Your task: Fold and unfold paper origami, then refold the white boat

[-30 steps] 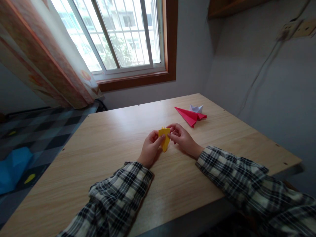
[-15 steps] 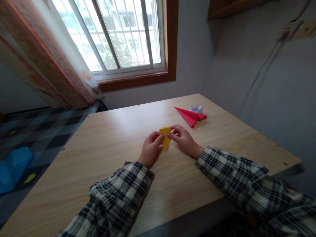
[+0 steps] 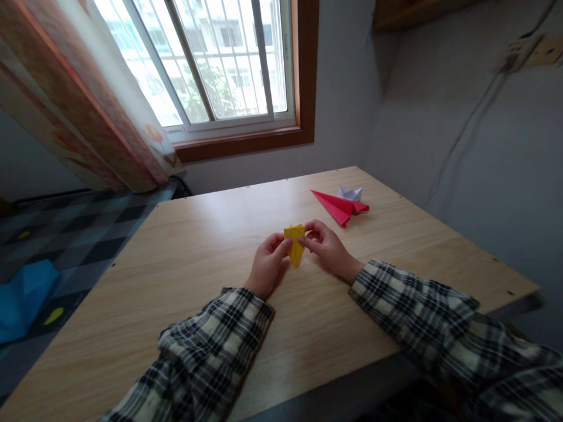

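Observation:
A small piece of folded yellow paper (image 3: 296, 246) is held just above the table, its pointed end toward me and its wider, layered edge away. My left hand (image 3: 268, 259) pinches its left side, thumb on top. On the right side, my right hand (image 3: 326, 246) grips it between thumb and bent forefinger. The fingers behind the paper are partly hidden. Beyond my right hand lies a red paper plane (image 3: 338, 207), with a white paper boat (image 3: 350, 194) right behind it.
The wooden table (image 3: 185, 305) has its far edge below a barred window (image 3: 220, 64). To the left, a blue paper object (image 3: 29, 299) rests on a checkered cloth (image 3: 88, 234). A cable (image 3: 461, 126) hangs from a socket on the right wall.
The far edge of the yellow paper has shifted slightly, with its layers a little more spread at the top. Both hands keep nearly the same place and grip.

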Available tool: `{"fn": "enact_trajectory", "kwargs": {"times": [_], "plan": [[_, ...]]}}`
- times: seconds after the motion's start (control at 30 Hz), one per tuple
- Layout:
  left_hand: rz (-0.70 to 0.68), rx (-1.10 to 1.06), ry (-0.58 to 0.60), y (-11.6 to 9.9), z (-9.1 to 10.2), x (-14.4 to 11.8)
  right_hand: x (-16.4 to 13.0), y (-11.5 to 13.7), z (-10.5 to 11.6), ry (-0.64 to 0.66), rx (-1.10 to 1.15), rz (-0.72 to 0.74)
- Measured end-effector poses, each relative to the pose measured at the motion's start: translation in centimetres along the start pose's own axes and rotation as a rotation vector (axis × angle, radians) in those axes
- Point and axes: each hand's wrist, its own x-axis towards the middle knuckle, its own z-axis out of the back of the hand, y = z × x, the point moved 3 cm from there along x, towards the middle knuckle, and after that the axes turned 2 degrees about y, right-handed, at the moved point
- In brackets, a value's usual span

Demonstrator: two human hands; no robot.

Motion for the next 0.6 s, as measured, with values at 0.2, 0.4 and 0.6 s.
{"fn": "enact_trajectory", "kwargs": {"times": [0.2,0.4,0.6], "plan": [[-0.004,0.04,-0.018,-0.25,-0.07,-0.06,0.01,0.23,-0.09,-0.003,0.061,-0.012],[-0.03,0.049,-0.034,-0.63,-0.28,-0.24,-0.2,0.59,-0.43,0.015,0.167,-0.043],[-0.03,-0.011,-0.024,-0.78,-0.59,-0.51,-0.21,0.63,-0.44,0.033,0.188,-0.061]]}}
